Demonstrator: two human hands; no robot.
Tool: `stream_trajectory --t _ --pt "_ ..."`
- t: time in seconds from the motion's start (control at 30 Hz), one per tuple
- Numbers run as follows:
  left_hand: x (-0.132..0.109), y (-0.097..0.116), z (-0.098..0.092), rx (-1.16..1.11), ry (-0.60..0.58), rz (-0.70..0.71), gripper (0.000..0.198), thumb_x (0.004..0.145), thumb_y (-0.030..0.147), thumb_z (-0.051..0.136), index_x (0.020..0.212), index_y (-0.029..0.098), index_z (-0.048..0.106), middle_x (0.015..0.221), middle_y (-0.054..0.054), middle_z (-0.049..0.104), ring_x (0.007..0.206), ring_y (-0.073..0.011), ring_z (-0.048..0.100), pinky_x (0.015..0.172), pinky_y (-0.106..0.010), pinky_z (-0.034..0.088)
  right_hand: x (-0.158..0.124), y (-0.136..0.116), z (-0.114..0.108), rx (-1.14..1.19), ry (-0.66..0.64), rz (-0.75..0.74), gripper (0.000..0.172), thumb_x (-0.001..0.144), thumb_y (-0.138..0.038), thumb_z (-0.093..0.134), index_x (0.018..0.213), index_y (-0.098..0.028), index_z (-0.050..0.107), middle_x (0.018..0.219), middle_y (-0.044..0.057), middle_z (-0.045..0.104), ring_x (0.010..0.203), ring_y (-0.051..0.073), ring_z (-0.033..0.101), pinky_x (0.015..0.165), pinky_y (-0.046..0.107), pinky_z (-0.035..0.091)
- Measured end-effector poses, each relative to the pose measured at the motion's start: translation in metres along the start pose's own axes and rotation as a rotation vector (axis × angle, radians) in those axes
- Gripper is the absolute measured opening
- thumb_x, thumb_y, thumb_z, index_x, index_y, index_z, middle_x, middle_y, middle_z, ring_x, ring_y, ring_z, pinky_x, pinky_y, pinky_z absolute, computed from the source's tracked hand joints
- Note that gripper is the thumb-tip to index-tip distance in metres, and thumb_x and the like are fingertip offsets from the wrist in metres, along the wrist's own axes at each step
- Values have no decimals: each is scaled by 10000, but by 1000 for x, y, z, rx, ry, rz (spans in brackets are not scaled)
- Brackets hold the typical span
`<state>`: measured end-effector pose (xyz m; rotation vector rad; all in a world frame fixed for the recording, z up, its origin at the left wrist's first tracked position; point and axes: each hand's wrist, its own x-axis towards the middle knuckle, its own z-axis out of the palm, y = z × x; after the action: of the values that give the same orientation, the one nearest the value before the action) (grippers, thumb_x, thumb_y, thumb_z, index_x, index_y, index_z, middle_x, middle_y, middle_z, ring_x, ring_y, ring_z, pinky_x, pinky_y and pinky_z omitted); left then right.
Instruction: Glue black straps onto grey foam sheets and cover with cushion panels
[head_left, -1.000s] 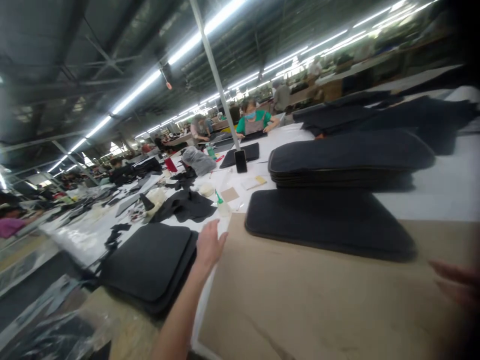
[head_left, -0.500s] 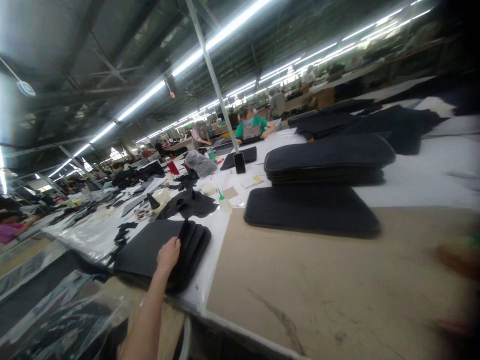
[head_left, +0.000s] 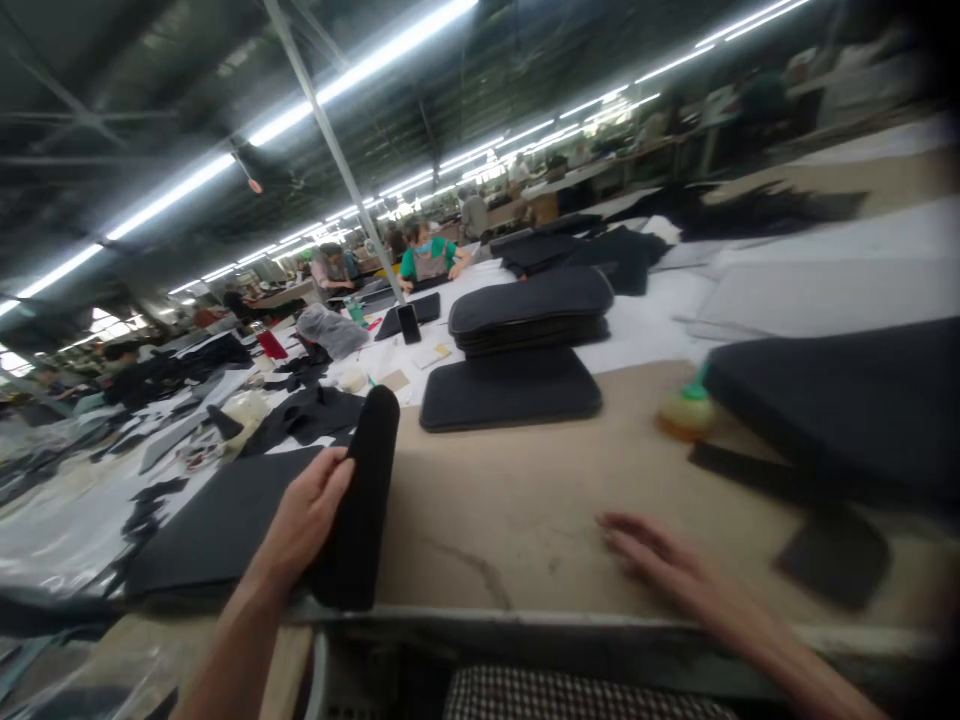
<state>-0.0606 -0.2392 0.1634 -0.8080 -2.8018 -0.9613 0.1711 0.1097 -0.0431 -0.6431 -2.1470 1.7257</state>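
My left hand is closed on the edge of a black fabric panel with rounded corners, which it holds tilted up at the left edge of the tan board. Beside it, to the left, lies a flat stack of black panels. Over the front of the board, my right hand has its fingers stretched out and holds nothing. Farther back on the board lies another black panel. Behind that one stands a pile of dark panels with rounded ends.
At the right are a squat bottle of yellowish liquid with a green top, a large black panel and a small dark piece. A phone leans near a pole. A co-worker in green sits across the table.
My left hand has lifted a panel off the left stack and brought it right, tilted up. My right hand has come into view. The view has turned to the right.
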Motion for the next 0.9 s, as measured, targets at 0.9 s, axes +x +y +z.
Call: stream_trajectory --t 0.9 --pt "7 -117 178 658 21 61 334 1015 351 329 1162 191 583 1089 -111 673 946 -258 648 729 -345 481 56 36 -39 -773 581 -147 518 889 -417 564 1315 -128 510 1107 183 634 1030 348 633 885 504 543"
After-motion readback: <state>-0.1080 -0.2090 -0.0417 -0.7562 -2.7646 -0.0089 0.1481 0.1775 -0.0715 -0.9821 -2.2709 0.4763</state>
